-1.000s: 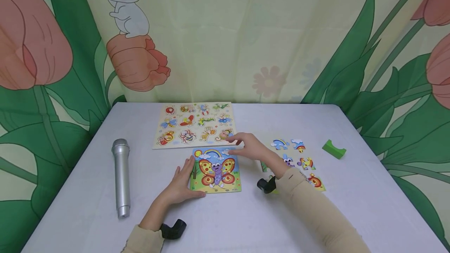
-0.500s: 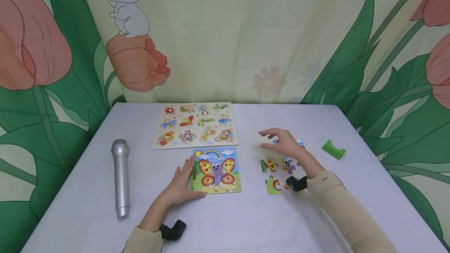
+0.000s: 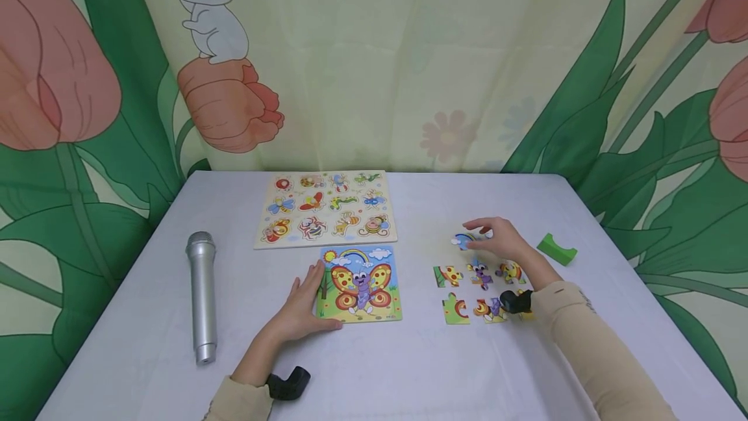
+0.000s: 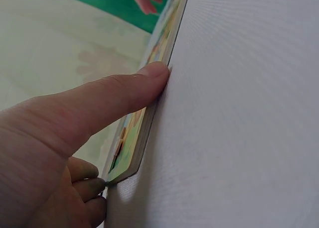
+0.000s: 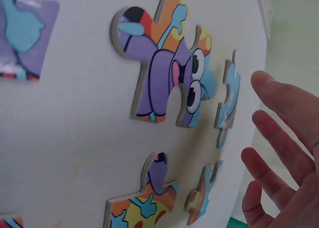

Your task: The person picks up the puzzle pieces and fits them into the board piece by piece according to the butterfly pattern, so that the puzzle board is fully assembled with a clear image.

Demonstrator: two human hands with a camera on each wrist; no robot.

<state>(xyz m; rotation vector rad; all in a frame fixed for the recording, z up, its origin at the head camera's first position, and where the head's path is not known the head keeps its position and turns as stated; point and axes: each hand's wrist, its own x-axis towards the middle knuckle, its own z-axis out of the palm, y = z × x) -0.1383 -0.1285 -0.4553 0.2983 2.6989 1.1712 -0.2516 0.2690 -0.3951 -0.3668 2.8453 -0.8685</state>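
The left hand [image 3: 300,309] rests along the left and near edges of the square butterfly board [image 3: 361,284]; in the left wrist view its thumb [image 4: 119,91] touches the board's edge [image 4: 144,133]. Over the back row of loose puzzle pieces, the right hand [image 3: 499,239] has its fingers apart beside the rainbow piece [image 3: 462,241]. In the right wrist view the right hand [image 5: 279,153] is near the rainbow piece [image 5: 229,98], a gap between them. The purple face piece [image 5: 169,78] lies flat in the row nearer the person.
A larger insect board [image 3: 325,208] lies behind the butterfly board. At the left is a silver microphone [image 3: 202,297], and at the right a green block [image 3: 557,249]. Other loose pieces include a green corner piece [image 3: 454,309] and a wing piece [image 3: 511,271]. A printed curtain [image 3: 374,63] hangs behind the table.
The right hand has moved right, from above the butterfly board's top right corner to the loose pieces, uncovering several of them. The left hand has stayed in place.
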